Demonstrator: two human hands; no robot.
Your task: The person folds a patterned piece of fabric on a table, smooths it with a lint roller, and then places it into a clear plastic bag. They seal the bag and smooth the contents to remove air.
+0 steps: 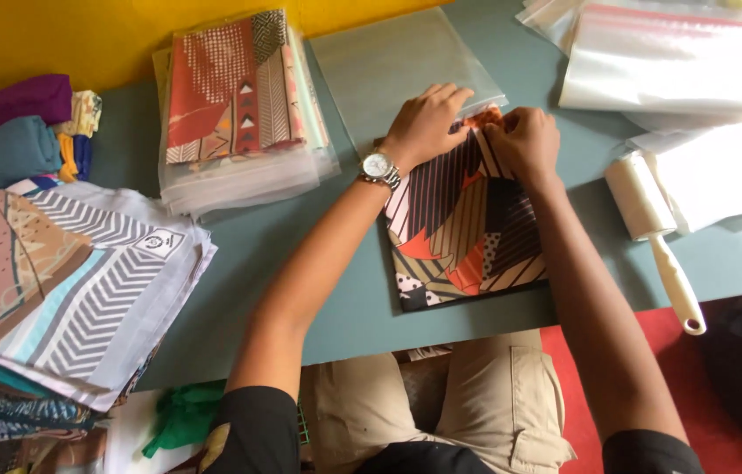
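A folded patterned scarf (463, 233) in black, orange and cream lies on the grey-green table (301, 237) in front of me. A clear plastic bag (389, 66) lies just beyond it, its open end at the scarf's far edge. My left hand (428, 123), with a silver wristwatch, pinches the bag's mouth over the scarf's top edge. My right hand (525, 140) grips the scarf's far edge beside it. Both hands touch each other's side at the bag opening.
A stack of bagged scarves (239, 105) stands at the back left. Unbagged folded scarves (72, 281) pile at the left edge, rolled fabrics (28, 132) behind them. Empty clear bags (669, 61) lie back right. A lint roller (656, 237) lies right of the scarf.
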